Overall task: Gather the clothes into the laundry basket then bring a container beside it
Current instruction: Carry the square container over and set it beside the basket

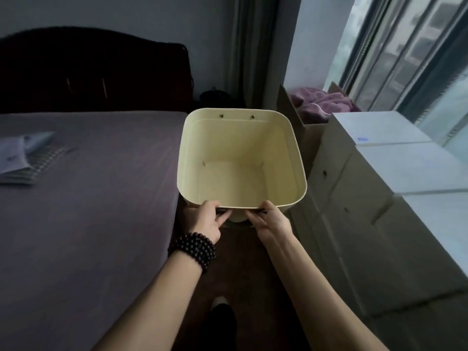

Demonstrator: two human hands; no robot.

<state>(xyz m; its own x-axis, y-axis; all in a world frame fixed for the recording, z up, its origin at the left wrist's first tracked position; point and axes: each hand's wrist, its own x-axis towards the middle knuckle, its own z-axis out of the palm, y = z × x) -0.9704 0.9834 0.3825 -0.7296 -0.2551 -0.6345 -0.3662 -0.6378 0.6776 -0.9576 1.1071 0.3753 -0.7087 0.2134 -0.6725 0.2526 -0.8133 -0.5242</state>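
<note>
A cream, square laundry basket (283, 158) with rounded corners is held in the gap between the bed and a row of cardboard boxes, and its inside is bare. My left hand (206, 220), with a dark bead bracelet on the wrist, grips the near rim at the dark handle. My right hand (271, 219) grips the same rim just to the right. Folded clothes (24, 158), pale and checked, lie on the bed at the far left. A pink towel (319, 105) lies in an open cardboard box behind the basket.
The bed (101, 198) with a purple sheet fills the left, with a dark headboard (93, 72) behind. Cardboard boxes (379, 198) line the right under the window (405, 54). My shoe (222, 320) stands on the narrow dark floor strip between them.
</note>
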